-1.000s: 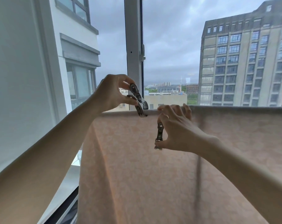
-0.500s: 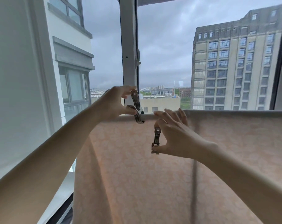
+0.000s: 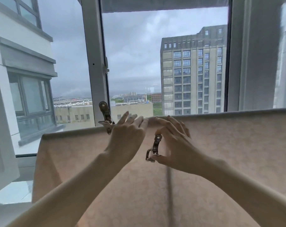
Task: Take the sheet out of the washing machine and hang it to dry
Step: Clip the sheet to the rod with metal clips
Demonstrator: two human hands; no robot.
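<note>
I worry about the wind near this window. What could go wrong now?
1. Only one clip sits on the sheet, near its left end; wind might shift the rest.
2. The right hand only pinches the spare clip at its ends, so it may drop.

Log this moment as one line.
pale patterned sheet: draped over rail | metal clip: on top edge | left hand: open | right hand: pinching second metal clip

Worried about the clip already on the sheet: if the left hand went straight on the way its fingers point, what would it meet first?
Probably the sheet's top fold; the left hand passes right of the clip. Depth unclear.
</note>
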